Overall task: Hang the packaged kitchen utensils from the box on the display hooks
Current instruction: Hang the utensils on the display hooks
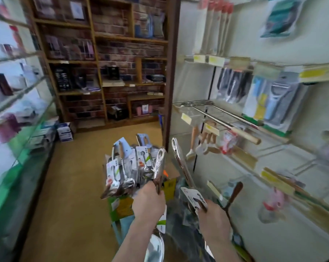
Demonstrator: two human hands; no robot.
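I see two hands low in the view, and each one holds one shiny tool, so that makes two tools up in the air. My left hand (148,202) is at about 6 o'clock with its fingers curled tight round the handle of a big steel spoon (159,167). The handle points up to 12 o'clock, and the shiny bowl hangs below the wrist. My right hand (214,216) is at about 5 o'clock. It pinches the white card of a long steel utensil (180,163), whose handle leans up toward 11 o'clock. Each handle has one hole at its top end. There is one cardboard box (122,205), green and yellow, on the brown floor (74,176) just past my left hand. It is stuffed with packaged utensils (126,163) standing on end. I count at least five cards, but the blur hides the rest. Out at 2 o'clock, I can make out two long bare display hooks (222,118) sticking out from the white wall. Under them hangs a small bunch of wooden-handled tools (207,138), too blurred to count. One dark-handled tool (234,193) hangs just beside my right hand. Peeler packs (275,104) hang at 3 o'clock. One wooden shelf unit (112,36) stands at 12 o'clock, and one glass counter (23,103) runs along at 9 o'clock.
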